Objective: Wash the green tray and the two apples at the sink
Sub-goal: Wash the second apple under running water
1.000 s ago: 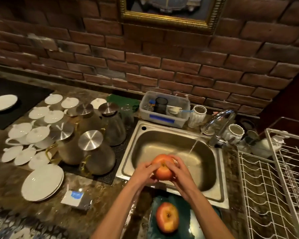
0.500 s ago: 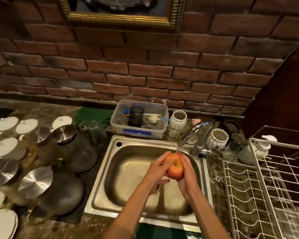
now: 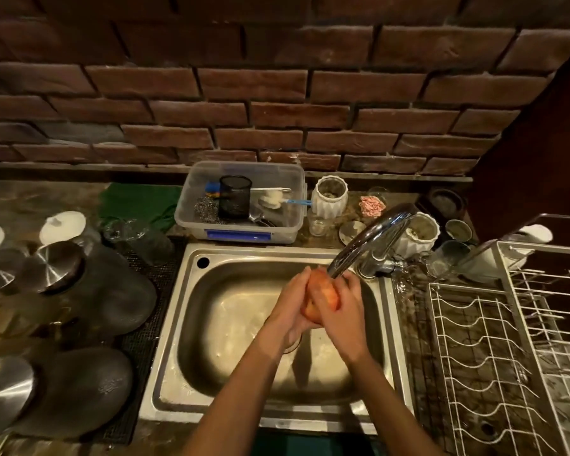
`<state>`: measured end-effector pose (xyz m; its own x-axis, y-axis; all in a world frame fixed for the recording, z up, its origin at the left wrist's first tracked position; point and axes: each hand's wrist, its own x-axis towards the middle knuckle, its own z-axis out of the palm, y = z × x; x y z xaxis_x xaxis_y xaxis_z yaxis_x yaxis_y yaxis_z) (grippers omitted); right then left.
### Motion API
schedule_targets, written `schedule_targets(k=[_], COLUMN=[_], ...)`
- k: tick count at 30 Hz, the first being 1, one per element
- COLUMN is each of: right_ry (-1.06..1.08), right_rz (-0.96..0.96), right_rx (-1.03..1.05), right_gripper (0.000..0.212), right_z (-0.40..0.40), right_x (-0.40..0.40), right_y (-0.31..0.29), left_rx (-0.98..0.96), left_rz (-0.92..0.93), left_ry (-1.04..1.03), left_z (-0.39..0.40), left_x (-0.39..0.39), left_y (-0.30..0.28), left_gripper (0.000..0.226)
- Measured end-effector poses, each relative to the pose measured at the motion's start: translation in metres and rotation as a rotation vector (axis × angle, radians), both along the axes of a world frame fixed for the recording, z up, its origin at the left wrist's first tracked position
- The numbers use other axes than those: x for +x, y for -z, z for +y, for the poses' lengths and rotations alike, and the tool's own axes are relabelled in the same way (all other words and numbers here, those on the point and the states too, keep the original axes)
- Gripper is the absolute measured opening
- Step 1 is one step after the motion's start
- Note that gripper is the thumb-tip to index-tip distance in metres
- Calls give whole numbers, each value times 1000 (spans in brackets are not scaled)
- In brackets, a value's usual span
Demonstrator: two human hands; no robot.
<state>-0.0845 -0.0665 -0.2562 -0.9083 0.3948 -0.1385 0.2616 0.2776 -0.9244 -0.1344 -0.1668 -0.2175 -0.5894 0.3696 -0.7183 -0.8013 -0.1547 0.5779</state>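
On the left, dark glass jars (image 3: 89, 291) with shiny metal lids stand on a mat, out of the way of the splashing. The metal sink (image 3: 178, 324) is in the middle. Over its bowl, the left hand (image 3: 288, 306) and the right hand (image 3: 341, 312) press around one red apple (image 3: 321, 292). Both hands wrap it, so it can be rubbed all over and will not slip. The apple sits right under the tip of the tap (image 3: 372, 235), likely so the water can run on it. The water itself is hard to see. On the right, a white wire rack (image 3: 494, 350) waits for wet things to dry. The fingers hide most of the apple. Only a green strip of the tray (image 3: 313, 444) peeks out at the bottom edge. The second apple is not in view.
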Motion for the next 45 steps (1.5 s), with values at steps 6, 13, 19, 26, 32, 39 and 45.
schedule_targets(k=[6,13,19,26,32,39,45], right_ry=[-67,320,266,409,477,241,152], right_rz=[73,-185,-527,-244,-104,141,-110], right_rx=[304,-318,-812,-345,-221,87,-341], right_gripper=[44,24,43,25,25,38,21], right_z=[-8,-5,22,0,-10,-16,2], right_x=[11,-18,-26,-18,-3,14,-7], right_y=[0,-18,-22,-20,-19,-19,-22], left_rx=[126,-112,-291,-266,-234,89,-90], left_rz=[-163,305,595,371,59,-343,330], left_ry=[-69,-104,67,-274,-266,-147,-208], left_z=[3,20,12,35,35,13,20], left_x=[-6,11,14,16,9,3,18], left_y=[20,29,34,29,17,11,13], left_gripper=[46,23,39,19,19,58,24])
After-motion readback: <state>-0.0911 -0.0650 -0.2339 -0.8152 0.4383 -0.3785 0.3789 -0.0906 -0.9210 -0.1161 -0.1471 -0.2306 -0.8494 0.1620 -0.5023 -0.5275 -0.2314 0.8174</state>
